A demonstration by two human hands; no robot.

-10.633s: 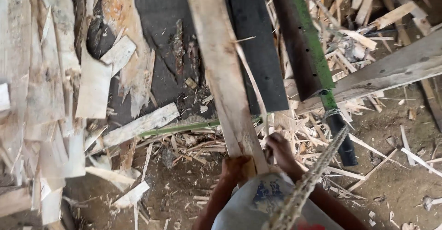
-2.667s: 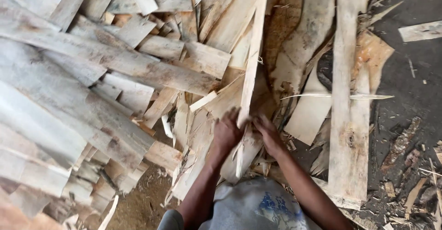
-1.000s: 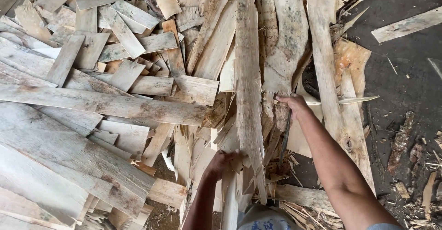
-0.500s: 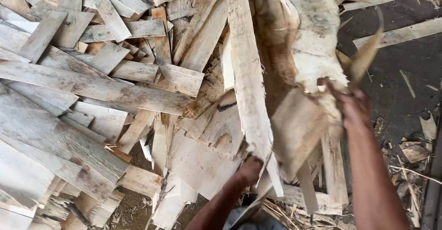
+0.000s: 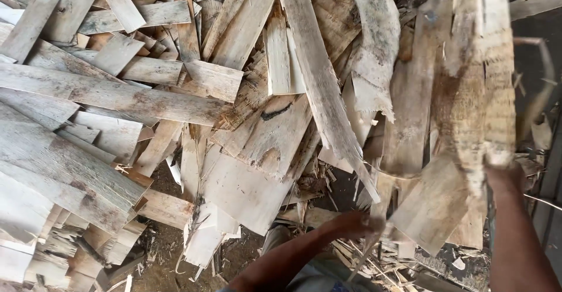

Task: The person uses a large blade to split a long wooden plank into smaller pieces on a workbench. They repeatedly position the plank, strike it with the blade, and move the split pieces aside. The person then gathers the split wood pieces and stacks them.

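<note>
Left hand (image 5: 354,224) closed on the near end of a long wood slat (image 5: 321,87) – axis running up and away over the scrap pile (image 5: 105,93); right hand (image 5: 503,172) grips a blurred bark slab (image 5: 468,110) held upright – finger detail unclear.

The left hand (image 5: 354,224) is closed in a fist, its forearm slanting up from below. The right hand (image 5: 503,172) is blurred, raised higher, fingers curled shut, arm upright.
</note>
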